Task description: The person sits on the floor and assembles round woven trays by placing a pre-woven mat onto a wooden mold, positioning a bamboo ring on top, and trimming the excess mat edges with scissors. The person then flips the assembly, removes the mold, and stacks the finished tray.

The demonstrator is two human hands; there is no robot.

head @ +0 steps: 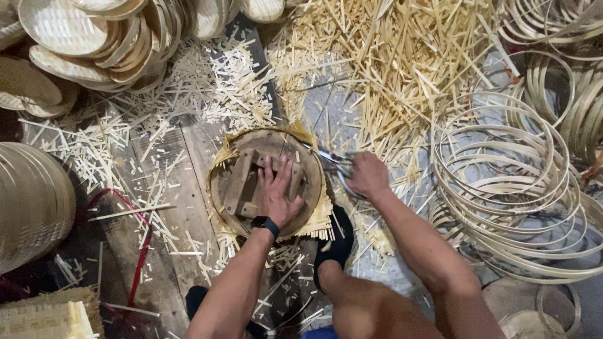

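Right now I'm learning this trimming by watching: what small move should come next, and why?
Probably one more snip along the edge: the left hand presses the round wooden form onto the woven mat, whose strips stick out, and the right hand has scissors at the rim.

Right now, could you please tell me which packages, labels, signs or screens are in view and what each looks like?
Smartwatch: the only screen, a small dark rectangle on a black band at the left wrist, display unlit.
Packages, labels, signs: none visible.
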